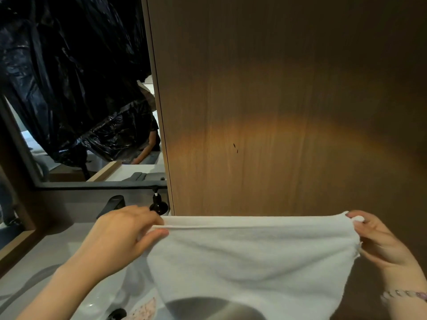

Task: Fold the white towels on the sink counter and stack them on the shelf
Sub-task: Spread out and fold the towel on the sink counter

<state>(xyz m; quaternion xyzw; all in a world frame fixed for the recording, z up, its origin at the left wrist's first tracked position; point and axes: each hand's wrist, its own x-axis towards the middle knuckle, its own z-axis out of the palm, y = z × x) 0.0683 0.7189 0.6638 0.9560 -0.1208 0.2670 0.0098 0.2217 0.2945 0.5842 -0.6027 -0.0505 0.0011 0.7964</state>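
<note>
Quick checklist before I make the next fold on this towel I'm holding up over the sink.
1. Left hand pinches the towel at its top left corner: ok.
2. Right hand pinches the top right corner: ok.
3. Top edge pulled straight and level between the hands: ok.
4. Towel's lower edge hanging free of the sink basin: cannot tell, as it runs out of frame.
5. Pump bottle upright, just behind the left hand and apart from the cloth: ok, but it is close.
6. Shelf ready for stacking: cannot tell, as it is not in view.
</note>
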